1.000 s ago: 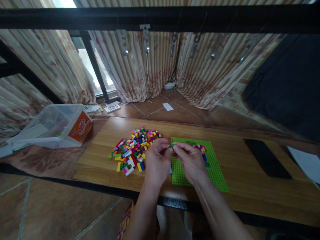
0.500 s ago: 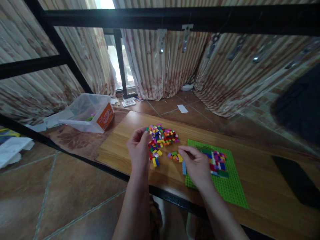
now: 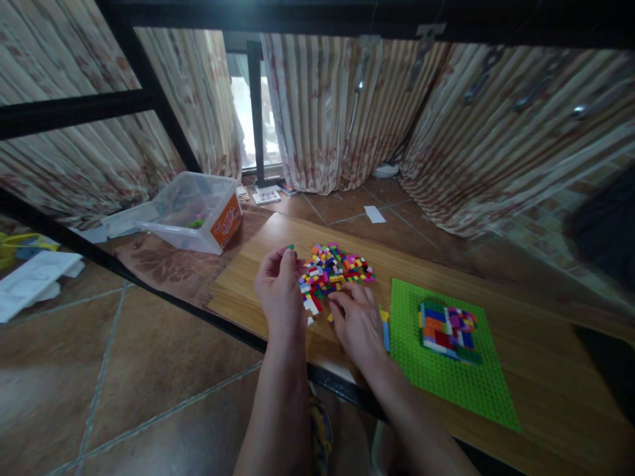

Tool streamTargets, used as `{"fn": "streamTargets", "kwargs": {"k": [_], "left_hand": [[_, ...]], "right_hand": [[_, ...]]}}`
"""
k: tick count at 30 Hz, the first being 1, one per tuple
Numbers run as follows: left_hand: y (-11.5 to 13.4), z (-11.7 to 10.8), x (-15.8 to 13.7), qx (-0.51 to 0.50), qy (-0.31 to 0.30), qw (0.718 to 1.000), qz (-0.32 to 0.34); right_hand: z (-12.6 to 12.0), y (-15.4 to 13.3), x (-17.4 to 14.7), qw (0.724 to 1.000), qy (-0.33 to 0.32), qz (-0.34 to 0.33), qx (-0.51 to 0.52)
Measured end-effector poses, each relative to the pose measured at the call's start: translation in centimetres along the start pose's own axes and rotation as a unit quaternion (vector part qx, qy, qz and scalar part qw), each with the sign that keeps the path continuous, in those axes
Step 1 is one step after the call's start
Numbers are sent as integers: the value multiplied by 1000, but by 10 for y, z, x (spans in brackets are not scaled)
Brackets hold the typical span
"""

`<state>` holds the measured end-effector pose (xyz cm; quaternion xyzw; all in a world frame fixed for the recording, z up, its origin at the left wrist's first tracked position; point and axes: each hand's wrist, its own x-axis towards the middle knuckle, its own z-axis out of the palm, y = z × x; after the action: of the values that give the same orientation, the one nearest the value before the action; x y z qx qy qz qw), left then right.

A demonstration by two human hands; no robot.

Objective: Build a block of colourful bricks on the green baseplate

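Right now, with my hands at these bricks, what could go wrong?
First, the small green piece sits only at the fingertips of your left hand, so it could slip out. Second, your right hand is at the near side of the loose brick pile, and might scatter some bricks. Third, the light blue brick lies close beside your right wrist, so a sideways move may knock it.

Wooden table (image 3: 538,357): multicoloured brick heap (image 3: 330,266); green baseplate (image 3: 476,400) to right; dark flat slab (image 3: 606,360) farther right.
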<state>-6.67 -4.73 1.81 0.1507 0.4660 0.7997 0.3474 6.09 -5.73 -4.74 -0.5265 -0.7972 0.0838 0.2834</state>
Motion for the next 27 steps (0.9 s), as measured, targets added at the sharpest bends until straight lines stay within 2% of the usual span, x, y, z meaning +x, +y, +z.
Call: {"fn": "streamTargets", "kwargs": {"k": [5, 9, 12, 22, 25, 27], "left_hand": [[0, -2, 1, -17, -10, 1000, -4], [-1, -4, 3, -19, -14, 1000, -10], [-1, -5, 4, -27, -20, 999, -15], [2, -3, 2, -49, -23, 998, -42], [2, -3, 2, -47, -24, 997, -48], [1, -2, 0, -39, -34, 997, -56]], "right_hand": [[0, 2, 4, 1000, 24, 7, -5], [5, -10, 6, 1000, 10, -12, 18], [10, -16, 9, 1000, 0, 3, 22], [18, -17, 13, 1000, 0, 13, -3], [10, -14, 15, 999, 19, 24, 39], [-2, -11, 16, 992, 38, 54, 107]]}}
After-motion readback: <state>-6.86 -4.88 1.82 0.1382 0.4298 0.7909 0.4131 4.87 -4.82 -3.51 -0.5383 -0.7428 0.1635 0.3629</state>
